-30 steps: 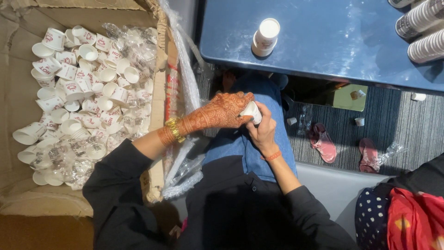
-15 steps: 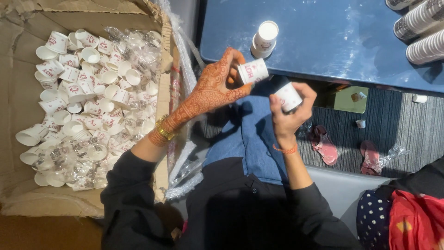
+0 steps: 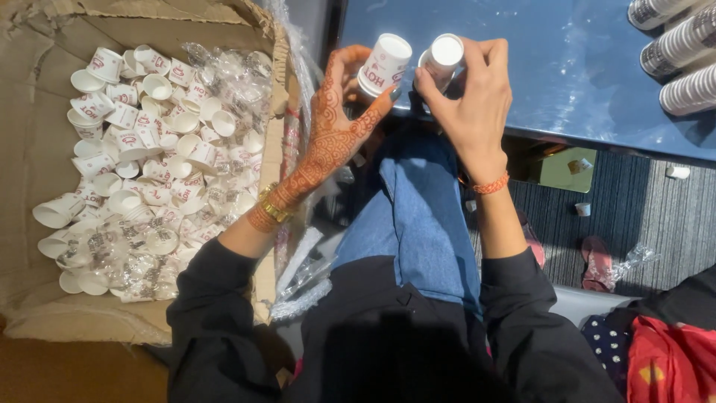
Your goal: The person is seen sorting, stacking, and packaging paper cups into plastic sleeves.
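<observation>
My left hand (image 3: 339, 119), patterned with henna, holds a short stack of white paper cups (image 3: 384, 63) bottom-up at the near edge of the dark blue table (image 3: 567, 67). My right hand (image 3: 466, 93) grips a second white cup stack (image 3: 444, 56) right beside it, also bottom-up. Both stacks sit close together over the table's edge; whether they touch the tabletop I cannot tell. My lap in blue jeans lies below the hands.
A large cardboard box (image 3: 45, 298) at my left holds several loose white cups (image 3: 142, 164) and clear plastic wrap. Long cup stacks (image 3: 682, 48) lie at the table's far right. Stray cups (image 3: 582, 209) and sandals (image 3: 597, 261) lie on the floor. A person in red cloth (image 3: 671, 366) sits at bottom right.
Both hands rose from my lap to the table edge. The one bundle held together a second ago is now two separate cup stacks, one in each hand, brought side by side.
</observation>
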